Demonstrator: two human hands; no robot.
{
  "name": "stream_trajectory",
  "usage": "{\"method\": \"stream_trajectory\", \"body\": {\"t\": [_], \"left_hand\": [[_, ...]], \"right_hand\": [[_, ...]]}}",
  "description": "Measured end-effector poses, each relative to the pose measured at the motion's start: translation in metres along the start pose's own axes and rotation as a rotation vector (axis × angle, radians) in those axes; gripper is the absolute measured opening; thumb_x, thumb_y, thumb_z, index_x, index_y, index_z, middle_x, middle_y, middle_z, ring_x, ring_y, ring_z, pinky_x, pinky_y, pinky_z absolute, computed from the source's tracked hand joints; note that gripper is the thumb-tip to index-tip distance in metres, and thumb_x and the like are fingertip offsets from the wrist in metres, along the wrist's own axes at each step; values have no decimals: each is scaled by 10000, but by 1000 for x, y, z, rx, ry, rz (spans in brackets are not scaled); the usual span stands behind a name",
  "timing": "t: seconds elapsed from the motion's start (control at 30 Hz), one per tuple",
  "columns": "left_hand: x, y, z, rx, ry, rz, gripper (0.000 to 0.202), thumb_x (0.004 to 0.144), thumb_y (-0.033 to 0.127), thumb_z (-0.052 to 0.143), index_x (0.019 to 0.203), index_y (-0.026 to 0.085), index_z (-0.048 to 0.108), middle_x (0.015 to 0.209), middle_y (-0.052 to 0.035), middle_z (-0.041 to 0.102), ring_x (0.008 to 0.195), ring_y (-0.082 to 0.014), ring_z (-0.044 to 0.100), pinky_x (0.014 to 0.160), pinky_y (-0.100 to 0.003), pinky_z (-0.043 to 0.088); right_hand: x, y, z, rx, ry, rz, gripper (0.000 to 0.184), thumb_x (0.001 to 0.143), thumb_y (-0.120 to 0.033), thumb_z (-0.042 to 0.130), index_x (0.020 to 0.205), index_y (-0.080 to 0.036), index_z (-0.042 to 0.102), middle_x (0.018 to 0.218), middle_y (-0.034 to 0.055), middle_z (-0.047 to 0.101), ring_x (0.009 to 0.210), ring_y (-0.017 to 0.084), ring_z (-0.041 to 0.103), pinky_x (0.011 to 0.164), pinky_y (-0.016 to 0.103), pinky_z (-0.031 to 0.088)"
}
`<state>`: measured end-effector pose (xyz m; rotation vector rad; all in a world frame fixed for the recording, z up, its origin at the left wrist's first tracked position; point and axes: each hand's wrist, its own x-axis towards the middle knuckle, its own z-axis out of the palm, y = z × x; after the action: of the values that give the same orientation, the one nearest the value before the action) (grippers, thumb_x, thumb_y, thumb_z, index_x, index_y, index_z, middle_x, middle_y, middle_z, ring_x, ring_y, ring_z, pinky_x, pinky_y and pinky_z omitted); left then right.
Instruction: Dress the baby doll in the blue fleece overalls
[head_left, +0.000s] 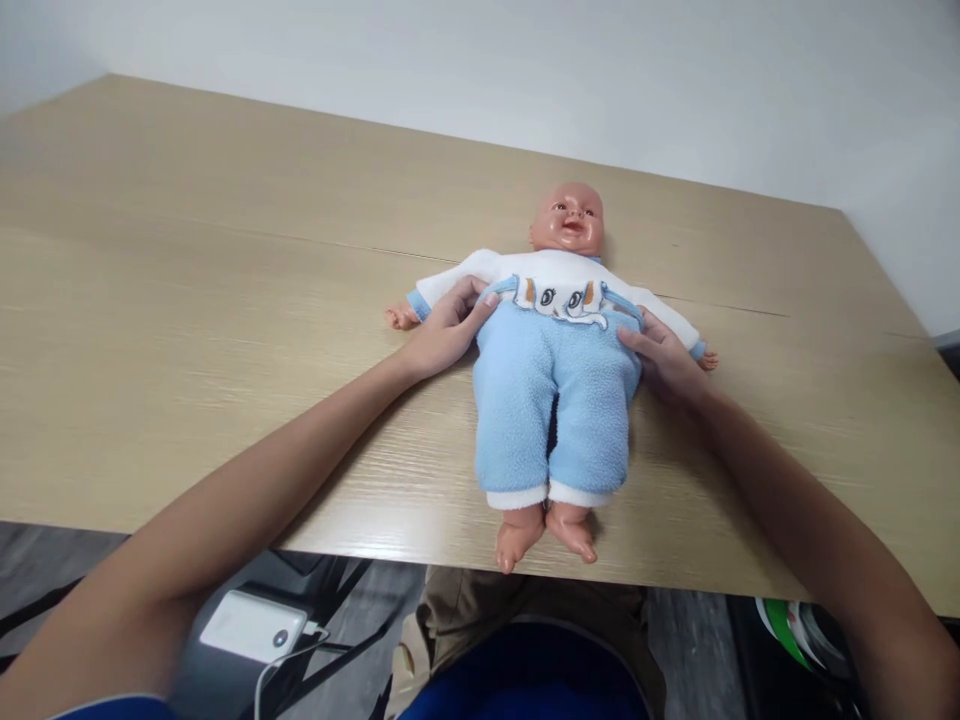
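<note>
A baby doll (567, 225) lies on its back on the wooden table, head toward the wall and bare feet at the near edge. It wears a white top and light blue fleece pants (517, 400) with an elephant face on the front. My left hand (450, 325) grips the side of the pants at the waist, thumb on top and fingers partly hidden behind the cloth. At the opposite side of the waist, my right hand (660, 355) holds the pants the same way. The doll's arms stretch out to both sides, beyond my hands.
The wooden table (225, 300) reaches back to a pale wall (525, 80). Below its front edge on the left, a white power bank (253, 626) with a cable rests on a dark surface. A green and white round object (787, 630) sits low at the right.
</note>
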<state>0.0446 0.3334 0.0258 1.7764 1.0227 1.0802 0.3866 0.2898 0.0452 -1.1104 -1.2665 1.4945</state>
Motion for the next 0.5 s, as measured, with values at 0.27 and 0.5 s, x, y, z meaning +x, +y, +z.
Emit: {"method": "stream_trajectory", "body": {"t": [0.27, 0.5], "left_hand": [[-5, -1, -21, 111, -168, 5, 578, 1077, 803, 608, 985, 234, 630, 943, -41, 590, 874, -232, 534, 855, -384, 469], [-1, -6, -36, 147, -312, 50, 305, 1010, 536, 696, 1016, 241, 773, 1070, -83, 747, 1100, -318, 661, 1038, -425, 532]], "right_hand": [[-1, 0, -19, -500, -37, -132, 490, 867, -746, 927, 984, -287, 802, 953, 19, 746, 933, 280, 650, 911, 405, 566], [-2, -1, -39, -641, -124, -299, 518, 972, -761, 789, 785, -286, 699, 861, 44, 668, 890, 288, 534, 979, 452, 489]]}}
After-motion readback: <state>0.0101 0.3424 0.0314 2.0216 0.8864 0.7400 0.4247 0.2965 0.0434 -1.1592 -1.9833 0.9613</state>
